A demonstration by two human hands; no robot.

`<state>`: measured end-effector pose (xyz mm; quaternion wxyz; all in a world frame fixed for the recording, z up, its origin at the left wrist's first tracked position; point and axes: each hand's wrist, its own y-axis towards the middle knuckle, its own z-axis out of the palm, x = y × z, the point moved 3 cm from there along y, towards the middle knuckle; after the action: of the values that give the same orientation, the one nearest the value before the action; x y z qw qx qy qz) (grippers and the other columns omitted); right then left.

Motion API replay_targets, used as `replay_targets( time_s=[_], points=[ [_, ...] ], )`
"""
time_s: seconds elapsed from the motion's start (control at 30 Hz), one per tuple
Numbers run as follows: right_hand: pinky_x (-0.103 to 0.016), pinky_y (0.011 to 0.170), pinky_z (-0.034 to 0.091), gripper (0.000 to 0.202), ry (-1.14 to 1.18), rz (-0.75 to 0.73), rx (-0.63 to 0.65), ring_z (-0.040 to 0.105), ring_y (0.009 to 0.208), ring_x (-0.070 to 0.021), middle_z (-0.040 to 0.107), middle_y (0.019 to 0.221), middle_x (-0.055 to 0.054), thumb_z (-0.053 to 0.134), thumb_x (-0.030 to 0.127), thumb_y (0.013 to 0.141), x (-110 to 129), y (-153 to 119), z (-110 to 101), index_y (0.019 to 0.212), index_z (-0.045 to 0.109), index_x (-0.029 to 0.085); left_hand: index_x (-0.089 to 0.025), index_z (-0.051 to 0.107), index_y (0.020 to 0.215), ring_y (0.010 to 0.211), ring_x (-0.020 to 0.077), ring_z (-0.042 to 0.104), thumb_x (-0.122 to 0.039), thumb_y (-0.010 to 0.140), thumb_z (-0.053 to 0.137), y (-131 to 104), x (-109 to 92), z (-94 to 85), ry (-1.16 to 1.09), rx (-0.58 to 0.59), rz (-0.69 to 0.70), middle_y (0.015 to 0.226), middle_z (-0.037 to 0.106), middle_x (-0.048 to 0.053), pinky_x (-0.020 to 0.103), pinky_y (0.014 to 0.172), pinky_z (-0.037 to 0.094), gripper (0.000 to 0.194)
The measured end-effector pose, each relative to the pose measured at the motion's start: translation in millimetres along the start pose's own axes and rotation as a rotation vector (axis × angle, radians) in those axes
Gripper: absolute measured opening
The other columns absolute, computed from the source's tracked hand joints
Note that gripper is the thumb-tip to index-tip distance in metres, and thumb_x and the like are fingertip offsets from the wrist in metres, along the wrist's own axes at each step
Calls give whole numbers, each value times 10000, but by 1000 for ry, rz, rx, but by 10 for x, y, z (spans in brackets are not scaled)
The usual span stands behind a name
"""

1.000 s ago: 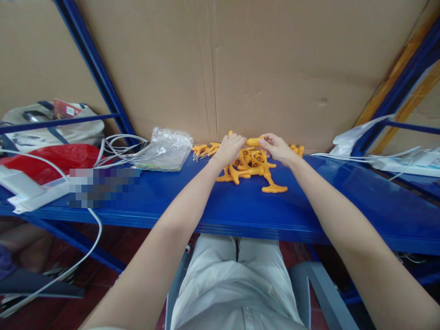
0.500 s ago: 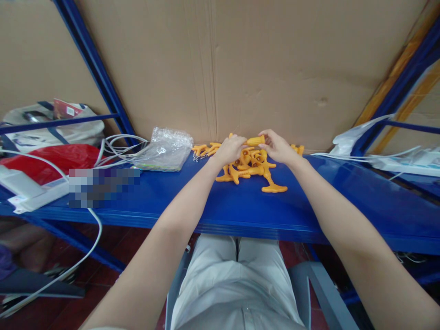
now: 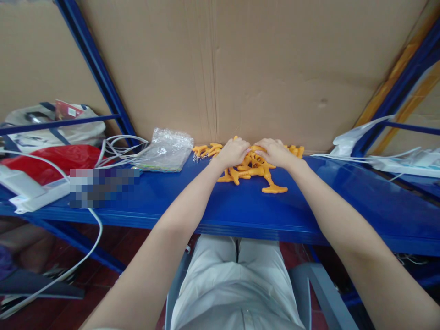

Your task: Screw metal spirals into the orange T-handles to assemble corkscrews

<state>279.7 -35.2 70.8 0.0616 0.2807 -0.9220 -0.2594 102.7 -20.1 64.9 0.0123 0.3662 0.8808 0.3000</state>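
A pile of yellow plastic pieces [image 3: 254, 170] lies on the blue table [image 3: 237, 206] near the cardboard wall. At the pile's left back is my left hand [image 3: 234, 152], its fingers curled round a yellow piece whose tip shows above the hand. My right hand [image 3: 274, 152] is at the right back, with fingers bent over yellow pieces; what it grips is hidden. A T-shaped yellow piece [image 3: 274, 189] lies at the front of the pile. Smaller yellow pieces with metal chains [image 3: 206, 150] lie to the left.
Left of the pile are a clear plastic bag [image 3: 165, 149], white cables [image 3: 120, 144], a red bag [image 3: 58, 160] and a white power strip [image 3: 37, 195]. White plastic [image 3: 347, 140] and more cables lie at the right. Blue posts flank the cardboard [image 3: 275, 68].
Both hands have lowered slightly over the pile and closed in. The yellow cylindrical piece that showed between them is now mostly hidden.
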Motion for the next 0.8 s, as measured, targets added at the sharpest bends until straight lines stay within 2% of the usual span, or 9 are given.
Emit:
replay_targets(
  time_s=[0.13,0.23,0.57,0.8],
  points=[
    [-461,959,434,344,-66,69,119,623,1209,-344,706,1287,-184,496,229,986,66,13,55,1273,676,168,-150,693,1076,1109,311,645,-252,1002,419,-6,-42,33,-7,38,3,1066,732,162,425,922,472,302],
    [-423,921,422,293,-116,88,146,633,1193,-335,720,1264,-175,533,220,978,88,6,55,1228,678,171,-155,696,1064,1105,306,644,-253,985,440,-6,-61,53,-19,54,12,1074,733,160,422,921,473,286],
    [-389,861,351,244,-320,-1,47,626,1082,-324,734,1098,-195,493,194,1002,254,4,55,1172,652,121,-127,720,1089,1088,302,656,-249,923,448,-17,19,69,-48,63,-40,1081,747,158,429,949,485,341],
    [-400,873,325,234,-395,-84,-103,568,1043,-314,706,1040,-167,427,175,1027,263,2,64,1135,631,140,-150,743,1015,953,248,677,-278,922,476,24,118,117,-264,-17,-143,999,762,118,359,892,506,311]
  ],
)
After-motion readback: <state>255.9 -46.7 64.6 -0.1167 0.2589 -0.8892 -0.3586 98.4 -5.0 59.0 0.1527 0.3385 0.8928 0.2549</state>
